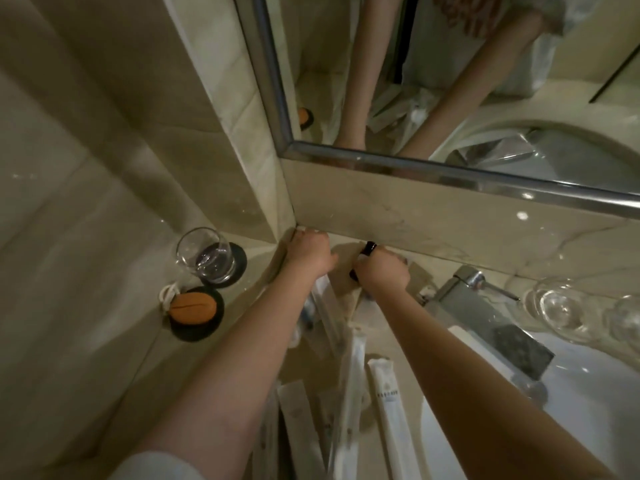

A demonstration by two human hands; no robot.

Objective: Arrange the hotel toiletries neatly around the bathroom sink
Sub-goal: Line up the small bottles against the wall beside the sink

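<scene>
Left grip [308,252], right grip [382,273] at marble counter [249,292] corner, mirror [467,81] above, sink [588,393] beside

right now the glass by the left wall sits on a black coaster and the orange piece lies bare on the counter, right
Not quite: the head view shows the orange piece on a black coaster, not bare on the counter. The glass does sit on one.

Dim, warm yellowish light; small white glints dot the glossy beige marble wall tiles [450,216] and the chrome mirror frame [450,169]. Wide-angle distortion bows straight edges. The white paper-wrapped toiletry packets [388,403] are softly blurred.
</scene>
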